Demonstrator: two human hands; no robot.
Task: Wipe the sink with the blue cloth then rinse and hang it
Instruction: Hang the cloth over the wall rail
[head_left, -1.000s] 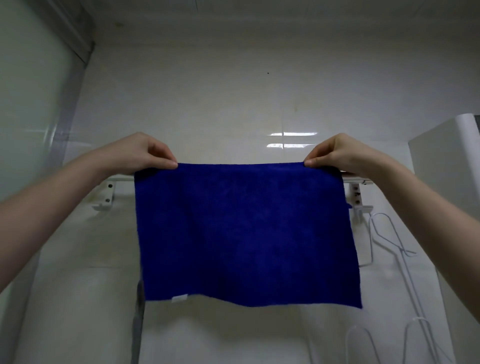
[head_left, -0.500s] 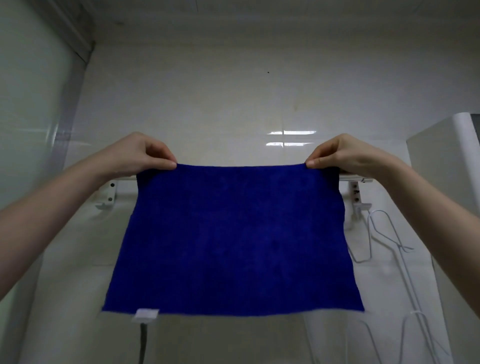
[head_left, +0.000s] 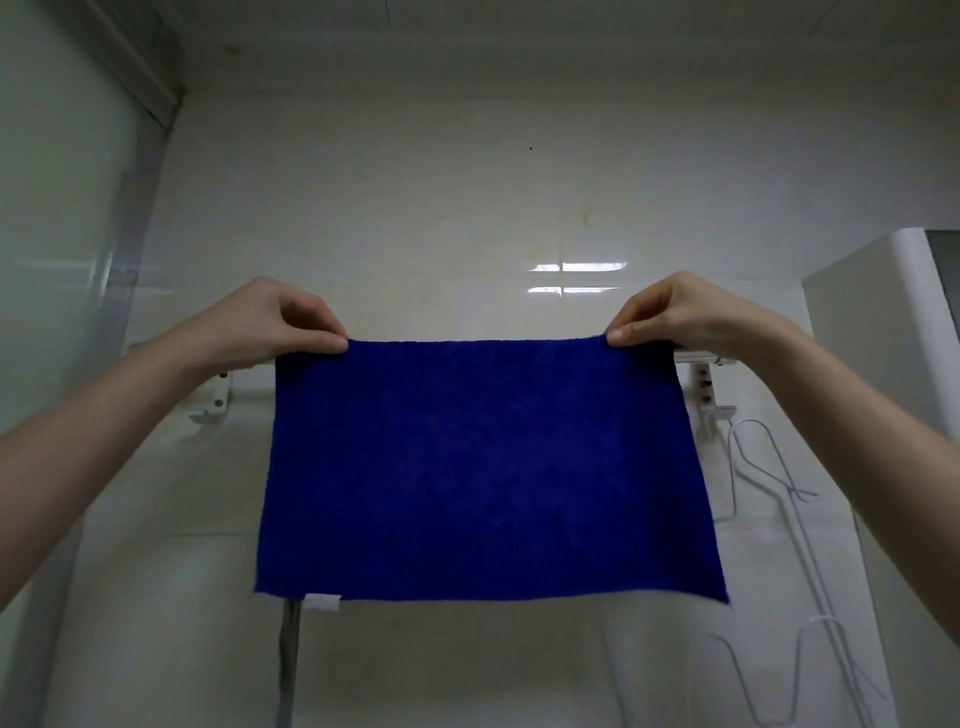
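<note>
The blue cloth hangs spread flat in front of the white tiled wall, a small white label at its lower left corner. My left hand pinches its top left corner and my right hand pinches its top right corner. A white wall rail runs behind the cloth's top edge, mostly hidden by the cloth; its brackets show at both sides. I cannot tell whether the cloth touches the rail. The sink is out of view.
White wire hangers hang from the rail's right bracket and reach down the wall. A white cabinet stands out at the right. A glass panel lines the left side. A grey pipe runs down below the cloth.
The cloth's bottom edge swung out toward me and has settled back a little, its white label now showing. Both hands kept their pinch on the top corners and barely moved.
</note>
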